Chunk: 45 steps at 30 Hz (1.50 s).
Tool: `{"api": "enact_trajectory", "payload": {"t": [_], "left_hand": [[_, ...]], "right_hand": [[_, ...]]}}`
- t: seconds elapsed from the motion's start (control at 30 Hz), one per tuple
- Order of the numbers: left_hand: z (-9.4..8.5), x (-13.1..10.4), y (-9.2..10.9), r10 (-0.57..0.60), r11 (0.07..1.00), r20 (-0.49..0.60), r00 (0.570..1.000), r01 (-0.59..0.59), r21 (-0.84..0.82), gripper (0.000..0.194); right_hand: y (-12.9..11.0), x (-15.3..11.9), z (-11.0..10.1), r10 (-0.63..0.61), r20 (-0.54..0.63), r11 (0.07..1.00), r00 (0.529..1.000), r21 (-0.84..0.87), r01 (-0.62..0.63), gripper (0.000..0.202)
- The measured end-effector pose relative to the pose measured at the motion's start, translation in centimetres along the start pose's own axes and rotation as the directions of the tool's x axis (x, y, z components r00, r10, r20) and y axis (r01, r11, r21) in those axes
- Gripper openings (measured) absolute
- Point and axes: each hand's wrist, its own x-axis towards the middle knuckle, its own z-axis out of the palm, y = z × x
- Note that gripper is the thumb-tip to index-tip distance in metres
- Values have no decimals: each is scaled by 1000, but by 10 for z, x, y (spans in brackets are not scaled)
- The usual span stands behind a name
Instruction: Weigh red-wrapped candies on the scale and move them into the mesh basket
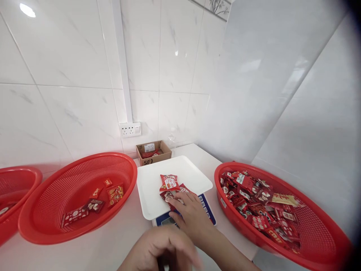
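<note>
Red snack packets (169, 182) lie on a white tray (149, 205), which rests on a blue and white scale (207, 207). My right hand (191, 212) reaches over the tray's front right edge, its fingers spread and touching the lower packets. Nearer to me, at the bottom middle, my left hand (166, 246) is curled in front of the scale. Its fingers are bent and partly blurred, and something dark shows below them that I cannot make out. My left hand covers part of the scale's front.
A red basket (225, 214) full of packets stands at the right. Another red basket (31, 229) with several packets is at the left, beside a third basket (21, 171). Behind the tray are a cardboard box (162, 156) and a clear plastic item (171, 140) by the wall.
</note>
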Motion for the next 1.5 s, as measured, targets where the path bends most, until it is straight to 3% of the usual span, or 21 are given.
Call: {"api": "enact_trajectory", "payload": {"t": [0.07, 0.13, 0.2, 0.27, 0.33, 0.43, 0.6, 0.7, 0.8, 0.93, 1.0, 1.1, 1.17, 1.27, 1.4, 1.5], "left_hand": [[3, 12, 6, 93, 979, -266, 959, -39, 199, 31], [2, 23, 9, 207, 918, -479, 853, 0, 397, 26], [-2, 31, 7, 316, 839, -561, 765, 50, 542, 23], [-6, 37, 1, 394, 771, -543, 741, 56, 635, 21], [-6, 41, -7, 410, 732, -504, 760, 55, 679, 19], [-3, 45, -17, 344, 721, -414, 843, 44, 691, 20], [1, 47, -13, 45, 761, -269, 962, 141, 633, 27], [3, 48, -8, -130, 813, -182, 975, 210, 543, 25], [3, 49, -6, -199, 864, -189, 962, 263, 429, 23], [-4, 48, -8, -169, 933, -300, 939, 250, 258, 23], [-10, 48, -9, -134, 957, -367, 921, 217, 195, 22], [-16, 49, -9, -129, 969, -414, 901, 204, 142, 24], [-16, 49, -8, -135, 967, -425, 895, 213, 142, 28], [-15, 50, -7, -124, 961, -424, 897, 214, 172, 30], [-12, 50, -5, -131, 959, -403, 906, 219, 180, 30], [-12, 49, -3, -147, 963, -391, 908, 222, 152, 30]], "right_hand": [[0, -6, -10, 45, -6, 990, 999, 132, -44, 22], [-5, -15, -23, 78, 52, 934, 996, 347, -91, 19], [-12, -25, -36, 64, 151, 815, 986, 562, -139, 30], [-20, -32, -43, 26, 199, 702, 980, 694, -159, 45], [-26, -36, -44, 22, 168, 647, 986, 749, -142, 46], [-26, -35, -37, 93, 78, 661, 993, 741, -121, 32], [-19, -35, -37, 182, -40, 761, 983, 639, -115, 29], [-11, -42, -49, 192, -67, 805, 979, 582, -118, 27], [10, -53, -69, 266, -53, 807, 962, 558, -193, 21], [67, -72, -103, 467, 4, 842, 884, 306, -445, 26], [97, -81, -115, 557, 149, 823, 817, 34, -568, 33], [128, -94, -121, 559, 338, 819, 757, -79, -569, 35], [140, -102, -121, 574, 394, 808, 718, -131, -574, 33], [157, -111, -121, 701, 332, 712, 631, -296, -636, 23], [185, -122, -128, 841, 185, 529, 508, -473, -705, 28], [201, -130, -130, 865, 206, 494, 457, -506, -707, 32]]}}
